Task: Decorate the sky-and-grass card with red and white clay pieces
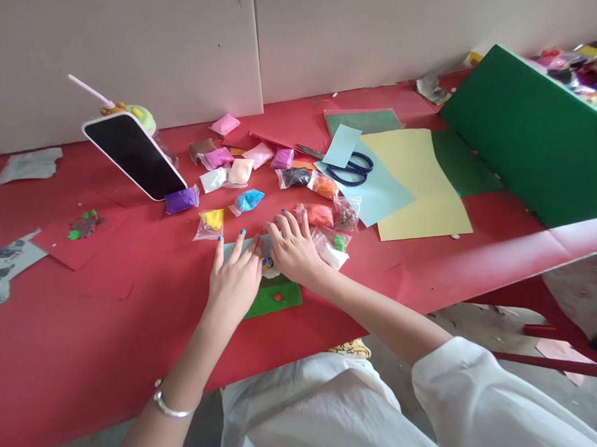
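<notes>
A small clay picture [263, 305] lies flat at the table's front, light blue at the top and green below with a red dot. My left hand [237, 273] rests over its left part, fingers stretched out and touching the top area. From the right, my right hand [294, 250] reaches across the upper part, its fingers extended and slightly bent. Between the hands a white patch with a little yellow and dark detail shows; the rest of the middle is hidden. Close to my right fingers are a red clay packet [319, 214] and an opened bag of white clay [333, 255].
Behind my hands lie several clay packets, including a blue one [248, 201] and a yellow one [212, 221]. Scissors [353, 168] sit on light blue paper, beside yellow paper [421, 190]. A phone [132, 152] leans at left; a green board [529, 145] slants at right.
</notes>
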`<state>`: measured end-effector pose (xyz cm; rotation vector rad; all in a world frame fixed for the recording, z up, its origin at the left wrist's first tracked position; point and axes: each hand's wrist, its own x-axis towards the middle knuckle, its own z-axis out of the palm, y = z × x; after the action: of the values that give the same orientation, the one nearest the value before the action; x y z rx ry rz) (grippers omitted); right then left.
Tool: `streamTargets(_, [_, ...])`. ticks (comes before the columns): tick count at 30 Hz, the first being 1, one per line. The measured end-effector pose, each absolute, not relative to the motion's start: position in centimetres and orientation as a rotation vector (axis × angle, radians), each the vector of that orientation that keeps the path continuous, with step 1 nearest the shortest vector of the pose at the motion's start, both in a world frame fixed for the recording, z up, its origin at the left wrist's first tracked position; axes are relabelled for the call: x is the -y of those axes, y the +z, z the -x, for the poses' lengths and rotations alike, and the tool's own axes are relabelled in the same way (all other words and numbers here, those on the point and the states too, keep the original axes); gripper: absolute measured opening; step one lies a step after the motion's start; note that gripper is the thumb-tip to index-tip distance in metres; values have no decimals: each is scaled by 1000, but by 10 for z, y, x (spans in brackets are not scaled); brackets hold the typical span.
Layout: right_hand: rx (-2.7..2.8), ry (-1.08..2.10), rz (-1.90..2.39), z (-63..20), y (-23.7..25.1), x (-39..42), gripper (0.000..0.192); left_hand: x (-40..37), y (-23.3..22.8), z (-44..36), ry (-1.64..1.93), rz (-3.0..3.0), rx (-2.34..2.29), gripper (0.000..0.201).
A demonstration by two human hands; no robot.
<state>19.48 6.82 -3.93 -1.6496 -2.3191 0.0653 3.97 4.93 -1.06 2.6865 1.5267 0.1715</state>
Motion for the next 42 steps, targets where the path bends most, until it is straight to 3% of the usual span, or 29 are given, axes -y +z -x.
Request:
streamTargets(7, [2301, 113, 1745, -190, -33, -84, 36, -63, -8, -21, 371, -2629, -1681, 40])
streamTargets(14, [2355, 110, 1650, -197, -34, -55, 43, -37, -5, -10, 364, -2673, -1545, 24])
streamTargets(25, [2311, 136, 1757, -185, -28, -102, 37, -57, -17, -16, 418, -2644, -1562, 23])
streamTargets(33, [2186, 274, 1508, -188, -11, -113, 38, -51, -4, 17, 686, -2563, -1761, 25])
streamTargets(42, [2466, 294, 1195, -148, -24, -111, 32, -17, -11, 38, 469, -2600, -1853, 24])
